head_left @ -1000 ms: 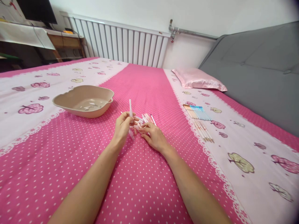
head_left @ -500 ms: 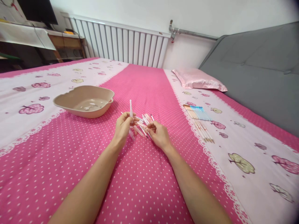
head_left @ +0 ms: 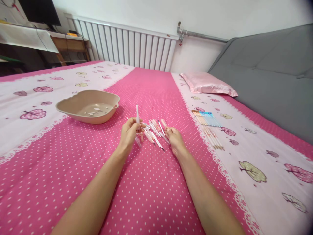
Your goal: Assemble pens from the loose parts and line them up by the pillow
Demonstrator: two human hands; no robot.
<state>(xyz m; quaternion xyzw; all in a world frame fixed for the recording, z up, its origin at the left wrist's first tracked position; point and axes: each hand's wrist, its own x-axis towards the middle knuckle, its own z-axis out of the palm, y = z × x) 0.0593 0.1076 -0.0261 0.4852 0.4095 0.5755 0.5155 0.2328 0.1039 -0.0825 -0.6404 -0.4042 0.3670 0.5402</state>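
My left hand (head_left: 129, 132) is closed round a slim, translucent white pen barrel (head_left: 137, 112), which stands upright from the fingers. To the right, my right hand (head_left: 175, 139) pinches a short pale-pink pen part (head_left: 164, 123) at its fingertips; the fingers partly cover it. Between the hands a loose pile of white and pink pen parts (head_left: 154, 128) lies on the bedspread, with thin white refills (head_left: 158, 143) with dark tips among them. Some pieces are hidden behind my left fingers.
A beige basin (head_left: 73, 109) with small white bits inside stands at the left. Rows of blue and orange pens (head_left: 207, 118) and white pens (head_left: 213, 138) lie at the right. Beyond them are a pink pillow (head_left: 207, 83) and a grey headboard (head_left: 266, 65).
My right hand has moved right, away from my left hand, to the pile's right side. More of the refills and pen parts now show. My left hand has stayed with the barrel.
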